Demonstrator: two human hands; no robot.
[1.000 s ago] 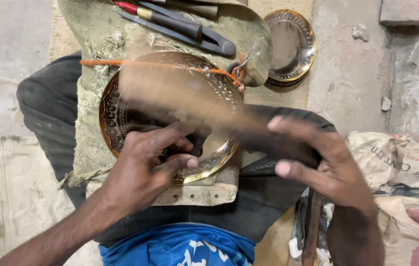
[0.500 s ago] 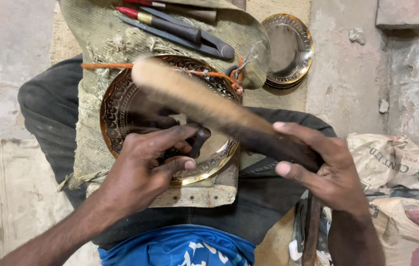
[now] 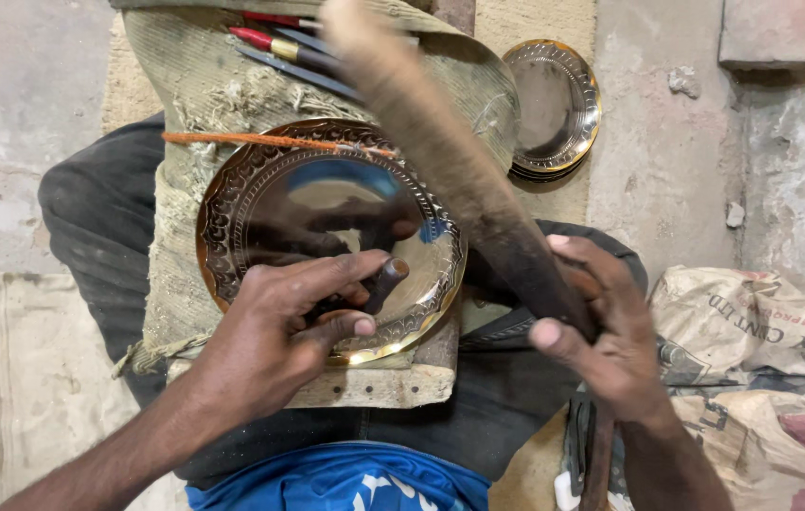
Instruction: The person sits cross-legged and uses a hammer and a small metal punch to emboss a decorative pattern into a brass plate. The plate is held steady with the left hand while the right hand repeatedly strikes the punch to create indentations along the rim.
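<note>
Nearest the camera, a blue garment is seen at the bottom edge, with dark trousers across the lap. The left hand is laid on the near rim of a round brass plate with an embossed border; a short dark punch is pinched between its thumb and fingers, the tip set on the plate's near right part. The right hand is clenched around the dark grip of a long wooden mallet, which is blurred and slants up and to the left, its far end raised above the plate's right side. The plate thus lies directly under the left hand and just left of the right hand.

The plate is carried on a wooden block draped with coarse sacking, resting across the lap. An orange cord is stretched over the plate's far rim. Printed sacks lie to the right on the floor.

Farther off, several tools with red and dark handles are laid on the sacking. Beyond the mallet, a stack of smaller brass plates sits on the concrete floor.
</note>
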